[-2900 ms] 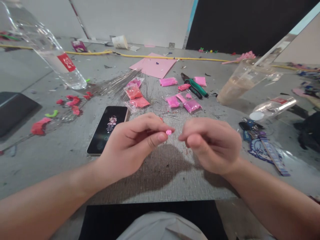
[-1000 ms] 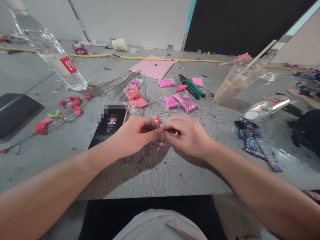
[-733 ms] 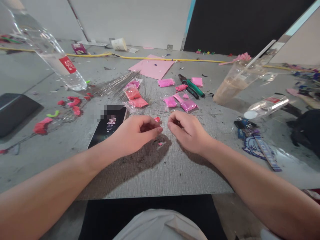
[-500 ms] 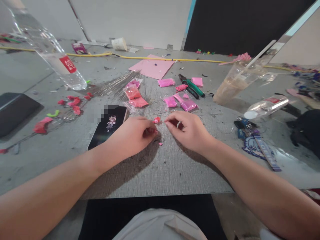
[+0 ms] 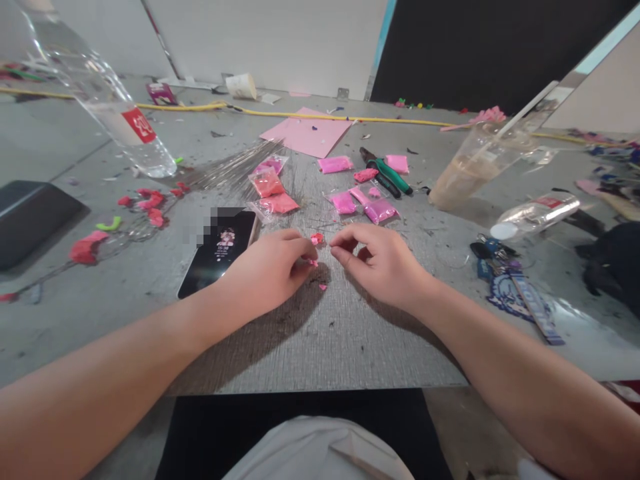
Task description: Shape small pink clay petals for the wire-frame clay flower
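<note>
Left hand (image 5: 277, 270): grip narrow, apparently holding a small pink clay-like piece (image 5: 313, 263). Right hand (image 5: 383, 265): grip narrow; cannot tell whether holding anything. Grey textured counter (image 5: 320, 353), between hands: red-and-pink clay-like lump (image 5: 317, 238). Step, as judged: small-piece fingerwork; next move calls for light, precise pinching.

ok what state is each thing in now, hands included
left hand, curled, pink bit at its fingertips
right hand, thumb and forefinger close together, hold unclear
phone, face up, screen lit
pliers, lying down, jaws' opening unclear
tall bottle, standing, fill level unclear
small bottle, lying on its side
drink cup, standing, part full, straw in
paper cup, tipped on its side
pink sheet, flat
pink packets, lying, sealed or opened unclear
</note>
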Available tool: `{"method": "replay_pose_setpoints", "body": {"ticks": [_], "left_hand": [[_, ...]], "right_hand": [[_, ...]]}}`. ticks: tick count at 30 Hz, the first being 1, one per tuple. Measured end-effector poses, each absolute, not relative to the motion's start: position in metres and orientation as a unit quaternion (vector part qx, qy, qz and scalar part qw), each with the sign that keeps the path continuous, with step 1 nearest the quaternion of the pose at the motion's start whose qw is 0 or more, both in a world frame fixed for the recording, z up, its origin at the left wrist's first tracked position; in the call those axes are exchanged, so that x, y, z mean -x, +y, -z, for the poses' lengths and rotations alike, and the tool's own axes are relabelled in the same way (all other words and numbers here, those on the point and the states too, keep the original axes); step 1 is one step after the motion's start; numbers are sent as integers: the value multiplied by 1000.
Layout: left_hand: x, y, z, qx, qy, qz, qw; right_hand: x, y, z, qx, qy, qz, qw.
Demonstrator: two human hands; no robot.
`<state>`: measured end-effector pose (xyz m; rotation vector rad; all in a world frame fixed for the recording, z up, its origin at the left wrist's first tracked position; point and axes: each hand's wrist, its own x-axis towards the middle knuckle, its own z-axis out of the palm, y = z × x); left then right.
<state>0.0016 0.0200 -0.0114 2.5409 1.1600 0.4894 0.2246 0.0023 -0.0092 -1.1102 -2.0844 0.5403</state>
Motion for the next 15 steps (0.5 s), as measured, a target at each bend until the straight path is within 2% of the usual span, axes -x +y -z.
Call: {"method": "replay_pose_setpoints", "body": {"ticks": [5,12,15], "left_hand": [[-5,16,5,-862,410,-222,197],[-9,9,-11,-744,420,-229,467],[-9,8,-14,-701,412,-236,532]], "right_hand": [[-222,-3,7,401,-808,-240,359],[-220,-10,2,303,-823,-209,433],[-222,-10,3,288,-818,-212,451]]}}
